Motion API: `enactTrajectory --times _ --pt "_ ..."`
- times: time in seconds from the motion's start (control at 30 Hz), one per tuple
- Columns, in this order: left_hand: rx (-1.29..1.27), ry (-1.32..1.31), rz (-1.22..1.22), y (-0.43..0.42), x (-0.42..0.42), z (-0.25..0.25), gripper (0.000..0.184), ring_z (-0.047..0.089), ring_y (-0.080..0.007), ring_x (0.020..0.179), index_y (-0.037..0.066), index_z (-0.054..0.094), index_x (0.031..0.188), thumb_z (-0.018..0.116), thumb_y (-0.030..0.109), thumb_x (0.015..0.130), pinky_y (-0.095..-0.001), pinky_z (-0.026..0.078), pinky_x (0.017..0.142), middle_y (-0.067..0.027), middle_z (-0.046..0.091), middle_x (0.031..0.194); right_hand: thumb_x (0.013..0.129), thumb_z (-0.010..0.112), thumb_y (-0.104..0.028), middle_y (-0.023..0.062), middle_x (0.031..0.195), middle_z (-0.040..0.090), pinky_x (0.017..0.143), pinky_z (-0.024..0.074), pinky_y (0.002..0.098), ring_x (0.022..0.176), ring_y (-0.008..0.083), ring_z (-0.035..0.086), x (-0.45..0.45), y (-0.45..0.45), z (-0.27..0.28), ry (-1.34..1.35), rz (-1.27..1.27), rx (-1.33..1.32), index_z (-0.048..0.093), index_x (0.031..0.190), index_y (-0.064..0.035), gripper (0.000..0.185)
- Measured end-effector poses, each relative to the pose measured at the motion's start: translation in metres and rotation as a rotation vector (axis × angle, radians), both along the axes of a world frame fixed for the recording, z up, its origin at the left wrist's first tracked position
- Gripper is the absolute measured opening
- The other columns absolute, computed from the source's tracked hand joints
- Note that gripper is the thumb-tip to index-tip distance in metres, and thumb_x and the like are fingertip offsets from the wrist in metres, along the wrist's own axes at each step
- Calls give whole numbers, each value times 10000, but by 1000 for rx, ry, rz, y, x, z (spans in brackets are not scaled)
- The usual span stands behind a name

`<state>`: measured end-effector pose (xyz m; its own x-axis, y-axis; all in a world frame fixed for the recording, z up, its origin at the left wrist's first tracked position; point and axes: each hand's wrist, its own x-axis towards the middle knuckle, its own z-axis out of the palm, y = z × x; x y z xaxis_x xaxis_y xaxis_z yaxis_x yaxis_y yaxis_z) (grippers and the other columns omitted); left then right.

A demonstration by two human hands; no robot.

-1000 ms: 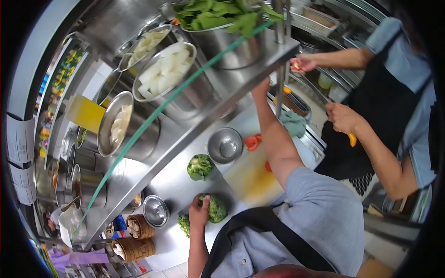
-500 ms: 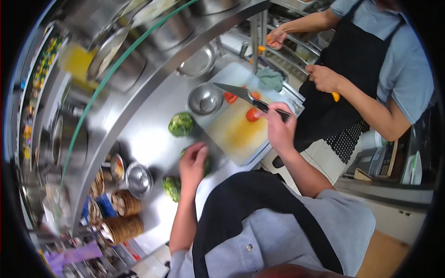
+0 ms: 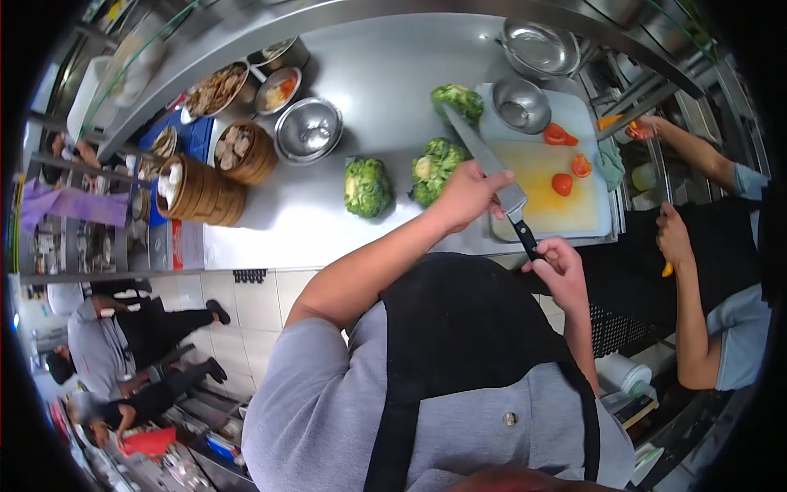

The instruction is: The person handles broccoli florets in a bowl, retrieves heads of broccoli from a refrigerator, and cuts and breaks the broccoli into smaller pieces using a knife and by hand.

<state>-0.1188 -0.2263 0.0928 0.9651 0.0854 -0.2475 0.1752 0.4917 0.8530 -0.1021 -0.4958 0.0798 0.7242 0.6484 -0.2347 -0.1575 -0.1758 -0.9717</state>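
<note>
A kitchen knife (image 3: 479, 148) slants over the counter, its blade pointing to the far left. My left hand (image 3: 474, 197) pinches the blade close to the handle. At the handle's end, my right hand (image 3: 561, 269) has its fingers curled round it. Just beyond my left hand sits a head of broccoli (image 3: 434, 168), partly behind the knife. A second broccoli head (image 3: 366, 187) lies to its left, and a third broccoli head (image 3: 459, 100) is farther back near the blade tip. Red tomato pieces (image 3: 562, 184) rest on the wet, yellow-stained cutting board (image 3: 537, 221) at the right.
A metal bowl (image 3: 521, 105) stands on the board's far part, with a colander-like bowl (image 3: 539, 49) behind. At left are another steel bowl (image 3: 308, 131) and bamboo steamers (image 3: 215, 197). A co-worker's hand (image 3: 674, 238) is at the right. An overhead shelf edge (image 3: 246, 45) crosses the top.
The view has turned toward the left. My left hand has left the broccoli and taken the knife blade near the handle; my right hand has shifted to the handle's end.
</note>
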Motion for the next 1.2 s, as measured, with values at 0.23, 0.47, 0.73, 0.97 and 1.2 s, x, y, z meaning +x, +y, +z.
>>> enactTrajectory --times 0.23,0.47,0.73,0.97,1.2 --pt "379 -82 -9 -2 -40 -3 245 678 -128 743 -32 713 1081 683 200 1008 -280 554 689 -95 723 868 886 660 -63 63 739 540 607 429 322 653 121 491 0 70 -6 -562 -17 -380 527 1082 -21 241" --pt "858 268 550 131 -181 -82 275 678 -165 793 -25 685 1150 728 163 955 -307 560 709 -129 722 988 1003 607 -84 -28 785 506 620 400 240 678 41 438 -17 90 2 -82 87 -241 529 1237 -11 257" --pt "505 241 549 140 -156 -94 536 646 -143 836 -26 535 1335 793 168 907 -285 535 705 -102 656 998 951 612 -40 132 984 664 844 513 344 866 216 650 -67 121 29 -320 121 -422 446 1479 -58 555" --pt "1173 -3 569 171 -151 -83 367 665 -218 859 18 621 1253 720 126 916 -326 547 781 -108 651 1033 931 604 -2 233 1427 603 1076 467 392 1309 406 596 -97 120 93 -649 175 -645 421 1558 -126 665" --pt "1013 -15 202 84 -103 -98 456 667 -295 839 38 579 1324 730 162 911 -389 553 812 -189 629 1235 922 589 28 217 1474 571 1100 447 378 1354 400 558 -98 92 109 -568 64 -697 435 1551 -106 661"
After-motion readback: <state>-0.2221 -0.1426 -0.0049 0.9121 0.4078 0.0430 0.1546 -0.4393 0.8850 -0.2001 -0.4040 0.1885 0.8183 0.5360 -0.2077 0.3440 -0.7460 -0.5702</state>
